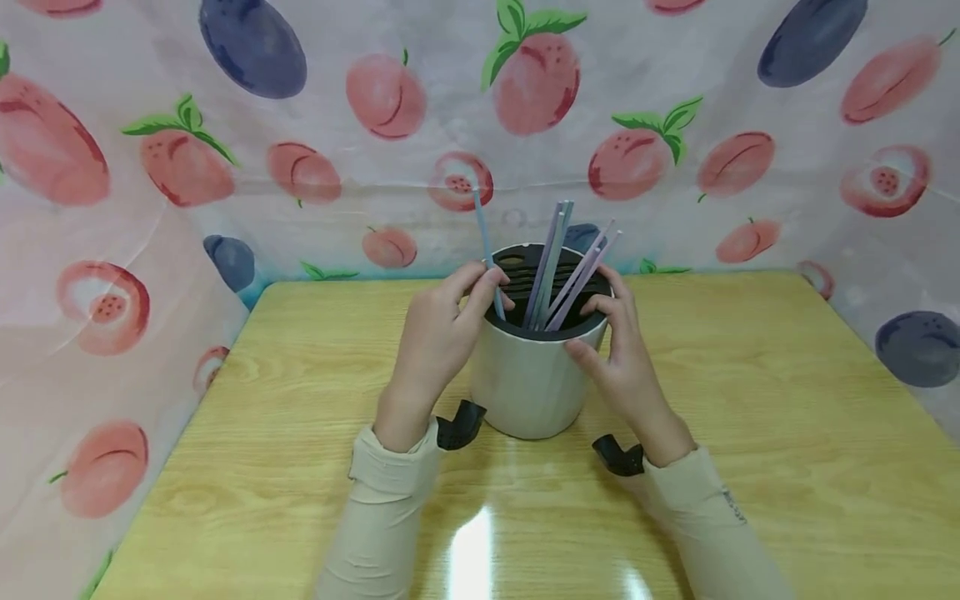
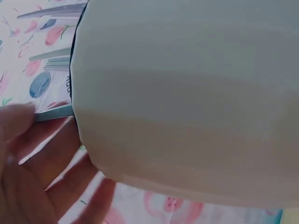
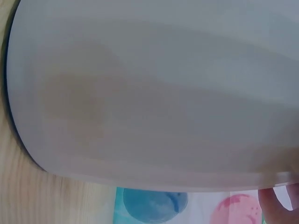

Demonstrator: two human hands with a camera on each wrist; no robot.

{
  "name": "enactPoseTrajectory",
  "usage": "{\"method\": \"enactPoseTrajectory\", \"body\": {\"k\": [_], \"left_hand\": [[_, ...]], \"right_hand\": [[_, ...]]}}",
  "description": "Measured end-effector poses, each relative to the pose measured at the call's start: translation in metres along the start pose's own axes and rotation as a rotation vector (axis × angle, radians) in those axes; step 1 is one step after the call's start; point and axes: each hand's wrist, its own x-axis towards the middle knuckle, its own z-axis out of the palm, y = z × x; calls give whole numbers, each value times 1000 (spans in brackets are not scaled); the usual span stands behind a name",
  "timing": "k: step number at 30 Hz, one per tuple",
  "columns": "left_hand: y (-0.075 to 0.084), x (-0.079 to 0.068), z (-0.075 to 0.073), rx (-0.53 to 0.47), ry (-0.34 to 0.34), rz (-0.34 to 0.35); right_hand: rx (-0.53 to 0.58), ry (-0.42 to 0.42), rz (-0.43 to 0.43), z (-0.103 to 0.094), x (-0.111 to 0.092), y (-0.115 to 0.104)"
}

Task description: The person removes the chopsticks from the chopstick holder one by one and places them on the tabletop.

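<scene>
Inside the white holder [image 1: 528, 387] stand thin sticks [image 1: 552, 271], left grip [image 1: 440, 333] pinching a blue stick [image 1: 482, 223], right grip [image 1: 628, 358] holding the rim [image 1: 540, 337].

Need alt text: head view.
A person's left hand pinches a thin blue stick at the left rim of a white container while the right hand holds its right side. Other sticks stand inside; a wood-grain table supports it.
</scene>
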Motion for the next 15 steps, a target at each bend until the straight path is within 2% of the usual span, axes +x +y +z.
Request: {"method": "enactPoseTrajectory", "body": {"k": [5,9,15], "left_hand": [[0,-5,3,-72,70,17],[1,-6,7,-38,33,60],[1,-2,8,-33,-39,114]], "right_hand": [[22,-33,1,1,2,-19],[26,-33,9,2,1,-24],[34,-33,42,-2,-1,-3]]}}
